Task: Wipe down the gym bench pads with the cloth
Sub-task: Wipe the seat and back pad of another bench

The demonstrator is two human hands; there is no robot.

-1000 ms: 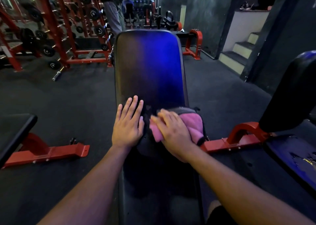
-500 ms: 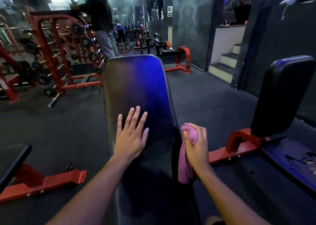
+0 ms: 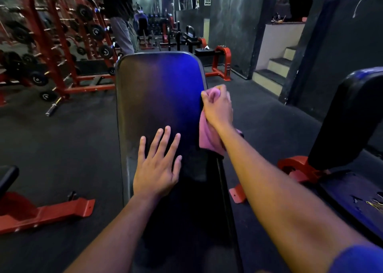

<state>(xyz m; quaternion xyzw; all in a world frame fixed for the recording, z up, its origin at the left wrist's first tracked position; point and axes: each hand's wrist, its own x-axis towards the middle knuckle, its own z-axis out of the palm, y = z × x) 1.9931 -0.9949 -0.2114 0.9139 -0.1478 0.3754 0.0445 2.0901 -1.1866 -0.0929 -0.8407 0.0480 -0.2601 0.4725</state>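
Head view. Bench back pad (image 3: 159,98) runs from 6 o'clock up to 12 o'clock at frame centre, black, with a blue light sheen on its upper half.

Left hand (image 3: 157,169) lies flat on the pad's lower middle, fingers straight and spread wide, holding nothing.

Right hand (image 3: 217,109) is at the pad's right edge, about 1 o'clock from the left hand, fingers curled tight round the pink cloth (image 3: 207,136). Cloth bunches out above the fist and hangs down along the pad's side edge; whether it touches the pad face cannot be told. The right forearm covers part of the cloth's lower end.

Surroundings: second bench (image 3: 352,117) at 3 o'clock, well apart; red floor frame (image 3: 47,212) at 8 o'clock; red weight rack (image 3: 62,44) with plates at 10 o'clock; a standing person (image 3: 120,17) at 11 o'clock beyond the pad's top; steps (image 3: 277,67) at 2 o'clock.
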